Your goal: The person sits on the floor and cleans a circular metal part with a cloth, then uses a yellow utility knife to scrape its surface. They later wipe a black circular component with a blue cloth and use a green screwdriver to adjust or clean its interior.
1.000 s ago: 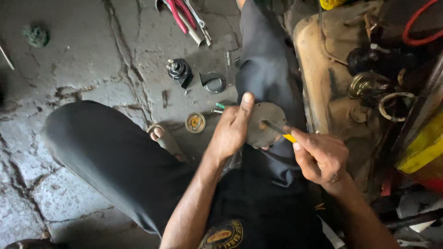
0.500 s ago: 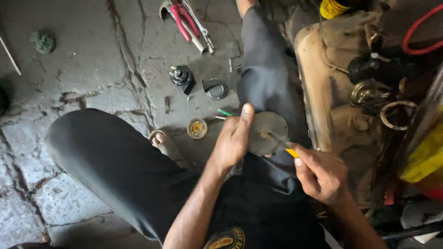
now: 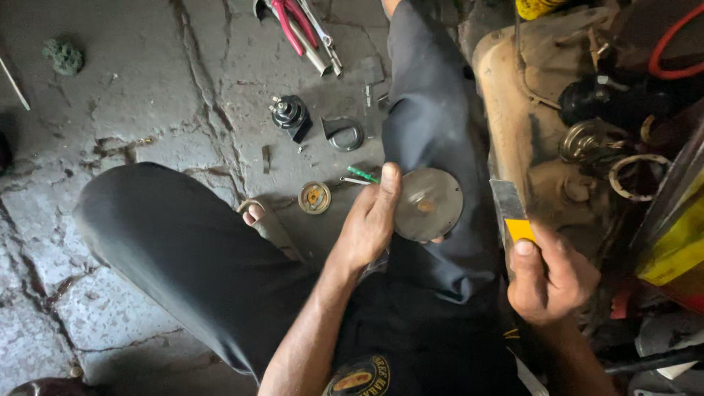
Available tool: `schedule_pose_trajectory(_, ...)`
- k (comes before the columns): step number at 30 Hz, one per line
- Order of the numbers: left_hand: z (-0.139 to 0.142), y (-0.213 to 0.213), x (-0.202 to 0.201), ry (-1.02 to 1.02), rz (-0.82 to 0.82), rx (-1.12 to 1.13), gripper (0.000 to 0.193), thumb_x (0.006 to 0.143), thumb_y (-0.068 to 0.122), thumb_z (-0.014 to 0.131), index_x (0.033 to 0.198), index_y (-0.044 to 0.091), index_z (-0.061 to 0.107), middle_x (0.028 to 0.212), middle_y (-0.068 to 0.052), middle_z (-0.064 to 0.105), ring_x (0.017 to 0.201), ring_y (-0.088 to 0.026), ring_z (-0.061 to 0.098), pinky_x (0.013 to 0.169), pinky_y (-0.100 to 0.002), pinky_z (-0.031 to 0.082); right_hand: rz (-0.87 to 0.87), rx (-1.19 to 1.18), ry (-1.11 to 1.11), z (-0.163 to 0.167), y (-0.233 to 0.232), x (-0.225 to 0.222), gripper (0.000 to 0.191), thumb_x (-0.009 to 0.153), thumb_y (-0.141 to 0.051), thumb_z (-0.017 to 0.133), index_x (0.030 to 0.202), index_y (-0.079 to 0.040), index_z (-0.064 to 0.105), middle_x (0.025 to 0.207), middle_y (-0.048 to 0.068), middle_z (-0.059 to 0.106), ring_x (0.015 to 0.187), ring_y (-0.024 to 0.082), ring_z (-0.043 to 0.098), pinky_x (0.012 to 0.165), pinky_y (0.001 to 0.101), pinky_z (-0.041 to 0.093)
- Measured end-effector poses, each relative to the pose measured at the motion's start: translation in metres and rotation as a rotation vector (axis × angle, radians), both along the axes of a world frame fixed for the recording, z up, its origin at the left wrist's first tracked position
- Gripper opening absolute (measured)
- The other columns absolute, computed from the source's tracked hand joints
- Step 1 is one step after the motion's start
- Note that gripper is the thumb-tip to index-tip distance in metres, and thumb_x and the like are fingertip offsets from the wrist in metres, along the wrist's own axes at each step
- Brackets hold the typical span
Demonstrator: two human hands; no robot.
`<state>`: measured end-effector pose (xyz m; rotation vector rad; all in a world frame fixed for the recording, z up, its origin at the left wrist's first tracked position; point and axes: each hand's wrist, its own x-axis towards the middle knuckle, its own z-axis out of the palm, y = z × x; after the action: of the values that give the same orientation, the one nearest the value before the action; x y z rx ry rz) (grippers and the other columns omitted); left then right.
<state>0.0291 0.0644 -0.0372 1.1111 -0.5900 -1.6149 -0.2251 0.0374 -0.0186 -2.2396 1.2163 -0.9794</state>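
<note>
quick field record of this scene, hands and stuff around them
left hand: grips round metal disc against knee
right hand: holds yellow-handled flat blade tool, apart from disc
floor: cracked concrete
floor parts: small brass round part, black knobbed part, red-handled pliers
right side: dirty engine casing

On the cracked floor [image 3: 132, 95] ahead of you lie red-handled pliers [image 3: 287, 22], a black knob part [image 3: 287, 112], a grey clamp [image 3: 345, 134], a small brass disc [image 3: 314, 197] and a green pin [image 3: 363, 174]. To your right stands a dirty yellow tank [image 3: 513, 103], beside a red hose [image 3: 671, 44].
</note>
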Motion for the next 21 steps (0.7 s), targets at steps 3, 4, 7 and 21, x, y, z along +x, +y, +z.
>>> schedule_pose_trajectory(3, 0.002, 0.001, 0.002, 0.0, -0.049, -0.022, 0.08, 0.108, 0.057, 0.026, 0.112, -0.008, 0.072, 0.088, -0.015, 0.078, 0.082, -0.024, 0.078, 0.082, -0.034, 0.063, 0.05, -0.048, -0.005, -0.002, 0.001, 0.0, 0.024, 0.111, -0.012, 0.059, 0.127, 0.004, 0.067, 0.094, 0.017, 0.071, 0.074, 0.019, 0.068, 0.069, 0.0286, 0.053)
schedule_pose_trajectory(4, 0.005, 0.002, 0.002, -0.085, -0.029, -0.077, 0.074, 0.109, 0.055, 0.032, 0.114, -0.008, 0.07, 0.091, -0.014, 0.077, 0.085, -0.023, 0.076, 0.083, -0.034, 0.062, 0.044, -0.032, -0.005, -0.002, 0.001, 0.001, 0.024, 0.111, -0.012, 0.059, 0.126, 0.004, 0.068, 0.092, 0.016, 0.071, 0.073, 0.018, 0.068, 0.068, 0.0283, 0.053)
schedule_pose_trajectory(7, 0.018, 0.007, 0.003, -0.392, 0.004, -0.114, 0.059, 0.11, 0.047, 0.046, 0.114, -0.007, 0.069, 0.09, -0.015, 0.07, 0.084, -0.024, 0.067, 0.079, -0.037, 0.056, -0.036, 0.092, -0.013, -0.002, 0.003, 0.002, 0.029, 0.105, -0.011, 0.058, 0.127, 0.006, 0.069, 0.076, 0.007, 0.066, 0.06, 0.012, 0.063, 0.059, 0.0261, 0.05)
schedule_pose_trajectory(21, 0.061, 0.028, 0.012, -0.934, 0.306, -0.359, 0.018, 0.104, 0.014, 0.062, 0.116, 0.004, 0.07, 0.099, -0.008, 0.074, 0.081, -0.019, 0.074, 0.076, -0.029, 0.059, -0.105, 0.062, -0.154, 0.01, -0.001, 0.007, 0.023, 0.11, -0.007, 0.057, 0.128, 0.004, 0.067, 0.082, 0.009, 0.065, 0.062, 0.009, 0.058, 0.058, 0.021, 0.044)
